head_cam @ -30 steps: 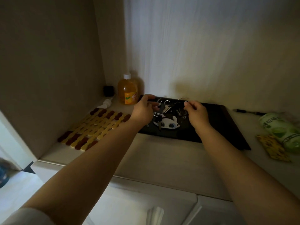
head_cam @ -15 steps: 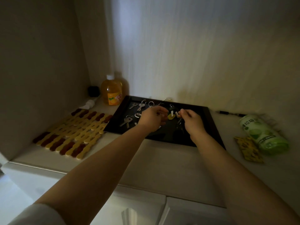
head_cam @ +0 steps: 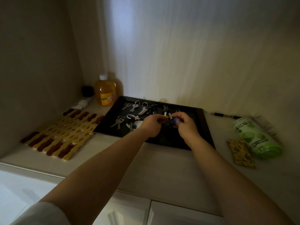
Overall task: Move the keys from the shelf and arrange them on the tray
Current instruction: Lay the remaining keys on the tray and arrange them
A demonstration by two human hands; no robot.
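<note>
At the centre of the frame, the left hand (head_cam: 151, 125) and right hand (head_cam: 185, 125) meet over the black tray (head_cam: 206, 127), fingers curled and pinching a dark key bunch (head_cam: 167, 122) with a blue fob (head_cam: 175, 121) between them. Beyond, toward the tray's upper left, several keys (head_cam: 135, 106) already lie in rows. No loose keys show on the shelf (head_cam: 100, 153), so the work seems nearly done.

The left hand (head_cam: 151, 126) hides part of the panda-like charm (head_cam: 135, 125); what its fingers pinch is perhaps a key.
</note>
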